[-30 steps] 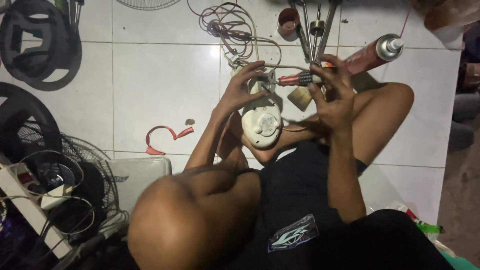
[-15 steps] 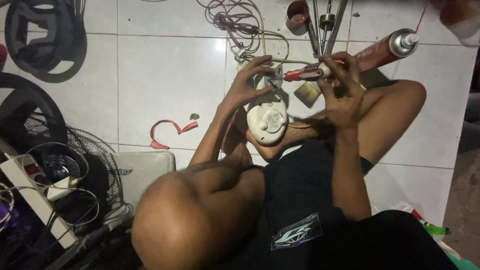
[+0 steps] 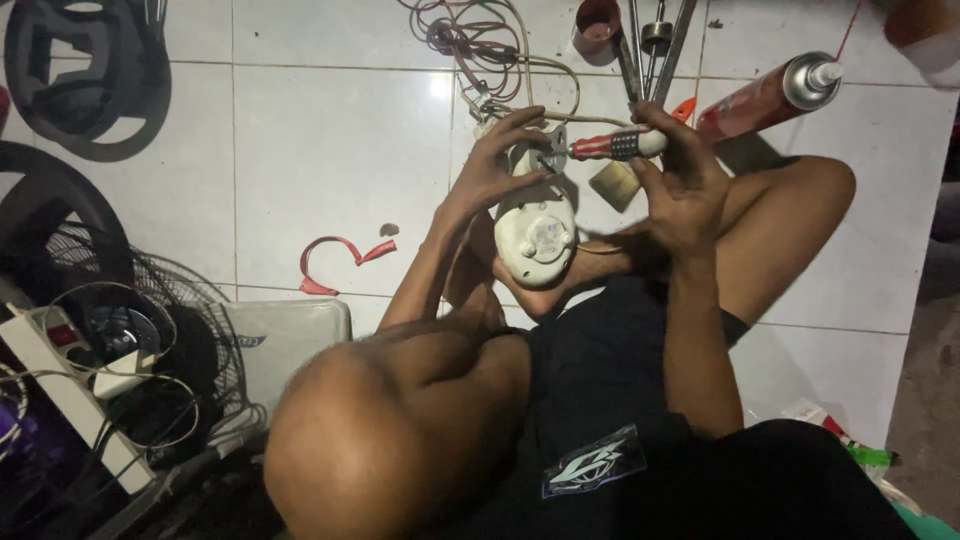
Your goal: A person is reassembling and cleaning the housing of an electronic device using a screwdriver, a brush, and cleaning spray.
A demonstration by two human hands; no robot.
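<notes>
My left hand (image 3: 497, 165) grips the top of a white plastic fan housing (image 3: 537, 232) that rests against my foot. My right hand (image 3: 682, 190) holds a screwdriver with a red and black handle (image 3: 612, 146). The screwdriver lies sideways, its tip pointing left into the upper part of the housing, close to my left fingers. A thin grey cable (image 3: 500, 60) runs from the top of the housing up into a tangle on the white tiled floor (image 3: 330, 150). My knees and dark shorts fill the lower part of the view.
A red spray can (image 3: 770, 95) lies at the upper right, with several metal tools (image 3: 650, 45) and a small brown cup (image 3: 597, 22) beside it. A red curled strip (image 3: 340, 258) lies on the tiles. Fan grilles (image 3: 150, 300), black fan parts (image 3: 85, 70) and a power strip (image 3: 60, 370) crowd the left.
The view has shifted slightly, so hands and housing sit a little lower and to the right. Both hands keep their hold; the screwdriver stays at the housing's top.
</notes>
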